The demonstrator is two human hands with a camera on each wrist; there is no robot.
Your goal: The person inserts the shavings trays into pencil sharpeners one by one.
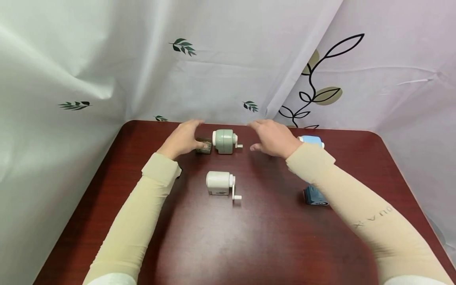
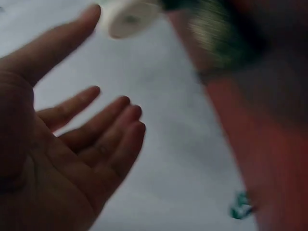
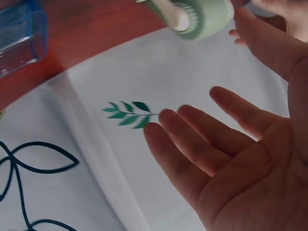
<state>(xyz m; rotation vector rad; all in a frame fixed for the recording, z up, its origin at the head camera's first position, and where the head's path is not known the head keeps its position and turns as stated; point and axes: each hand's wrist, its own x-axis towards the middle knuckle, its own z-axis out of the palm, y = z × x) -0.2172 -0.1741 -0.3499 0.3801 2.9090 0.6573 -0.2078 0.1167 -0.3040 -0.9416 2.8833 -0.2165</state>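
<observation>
A green hand-crank pencil sharpener [image 1: 224, 141] stands at the back of the table between the two hands. Its white front and crank show in the wrist views, where the left view is blurred. My left hand [image 1: 183, 139] has its fingers spread left of the sharpener, the thumb overlapping a small dark box with brownish contents [image 1: 204, 146]; contact cannot be told. To the right, my right hand [image 1: 272, 137] is held with fingers extended, apart from the sharpener's crank [image 3: 168, 12], and holds nothing. Nearer the front stands a white crank sharpener [image 1: 219, 183].
A light blue sharpener [image 1: 312, 139] is partly hidden behind the right forearm. Below it, a dark blue object [image 1: 315, 196] is also partly covered by that sleeve. White cloth with leaf prints [image 1: 213, 79] hangs along the back edge of the dark red table [image 1: 235, 245].
</observation>
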